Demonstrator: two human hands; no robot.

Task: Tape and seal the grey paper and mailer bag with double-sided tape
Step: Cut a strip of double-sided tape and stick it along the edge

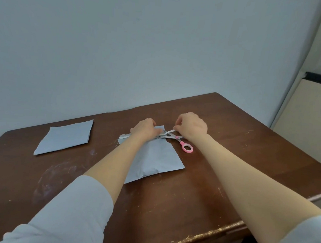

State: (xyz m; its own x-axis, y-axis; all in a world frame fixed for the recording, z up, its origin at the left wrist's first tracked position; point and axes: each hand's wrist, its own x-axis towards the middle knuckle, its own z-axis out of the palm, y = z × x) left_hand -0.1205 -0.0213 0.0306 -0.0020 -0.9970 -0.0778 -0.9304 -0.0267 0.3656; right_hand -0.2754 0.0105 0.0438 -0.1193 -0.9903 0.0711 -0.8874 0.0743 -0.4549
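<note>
A grey mailer bag (154, 158) lies on the brown table, its far end under my hands. My left hand (144, 129) presses down on the bag's far edge, fingers curled over it. My right hand (191, 126) pinches a thin white strip of tape (167, 132) that runs from the bag's far edge up to its fingertips. A short white piece of strip (123, 136) shows at the bag's far left corner. A separate grey paper sheet (66, 137) lies flat to the left, apart from both hands.
Pink-handled scissors (186, 147) lie just right of the bag, blades pointing toward my hands. The scratched wooden table (227, 171) ends at a worn front edge. A pale wall stands right behind the table's far edge.
</note>
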